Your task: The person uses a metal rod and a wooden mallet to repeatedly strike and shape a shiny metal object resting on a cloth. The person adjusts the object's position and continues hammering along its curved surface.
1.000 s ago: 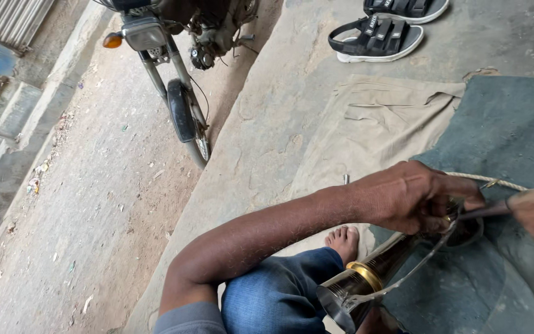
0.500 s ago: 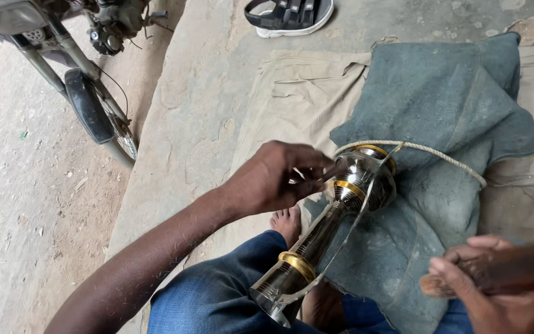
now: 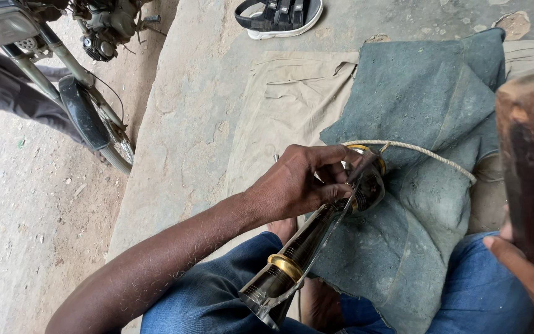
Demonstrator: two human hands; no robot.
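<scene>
A dark, shiny horn-shaped metal piece point(image 3: 307, 247) with brass bands rests slantwise across my lap, its rounded end on a grey-green cloth point(image 3: 428, 124). My left hand point(image 3: 301, 182) grips it near that rounded end, fingers curled over a thin pointed tool. A pale rope point(image 3: 428, 153) loops from the end across the cloth. My right hand point(image 3: 526, 272) is raised at the right edge, closed on a thick rusty-brown hammer point(image 3: 533, 167) held close to the camera.
A beige cloth point(image 3: 279, 105) lies under the grey one on the stone ledge. A black sandal point(image 3: 279, 15) sits at the top. A motorbike point(image 3: 81, 93) stands on the dirt ground at left.
The camera view shifted slightly. My right hand lifted the hammer up close to the camera. My left hand stayed on the metal piece's rounded end.
</scene>
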